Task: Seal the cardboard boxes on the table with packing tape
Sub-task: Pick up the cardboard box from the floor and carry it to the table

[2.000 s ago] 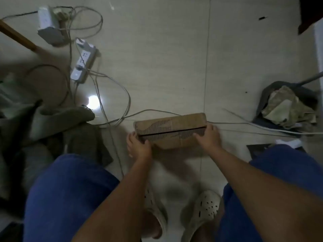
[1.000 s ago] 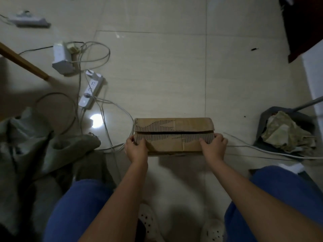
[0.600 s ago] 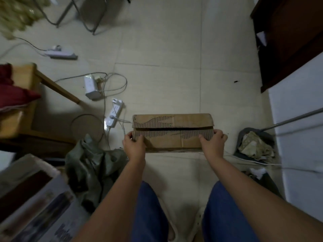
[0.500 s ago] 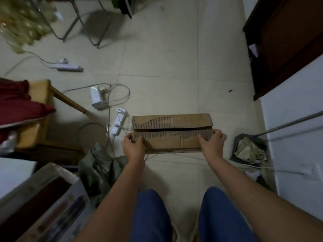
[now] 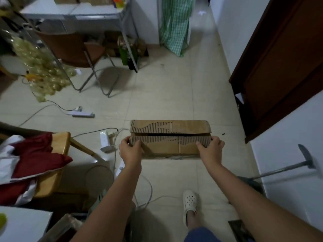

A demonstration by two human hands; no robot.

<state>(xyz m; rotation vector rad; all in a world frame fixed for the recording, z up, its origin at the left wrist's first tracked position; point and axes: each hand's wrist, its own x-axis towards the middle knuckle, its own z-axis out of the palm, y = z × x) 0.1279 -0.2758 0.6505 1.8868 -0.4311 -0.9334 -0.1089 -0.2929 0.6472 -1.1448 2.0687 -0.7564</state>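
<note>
Between the two grips, in the head view, the box (image 5: 170, 138) is hanging in the air well above the floor (image 5: 162, 95), held level by its near long edge. The left hand (image 5: 130, 151) is clenching the near-left corner, thumb on the top flap and fingers curled under; the right hand (image 5: 210, 149) is doing the same at the near-right corner. Just beyond both grips, the two top flaps are lying closed with a dark gap running between them, and no tape is showing on that seam, so the sealing is, by my judgement, not yet begun.

Two seconds back the box was sitting low by the feet among the cables; now it is riding much higher, and the person is standing rather than crouching. Both grips are keeping the same corners as half a second ago. The view has also swung up, bringing in a chair (image 5: 73, 48) and a pale tabletop (image 5: 70, 13) far ahead and left of the grips. That suggests the box is being carried toward a working surface. No tape roll is visible anywhere, so fetching one is probably coming next.

Below the grips, one white shoe (image 5: 189, 201) is showing on the tiles.
</note>
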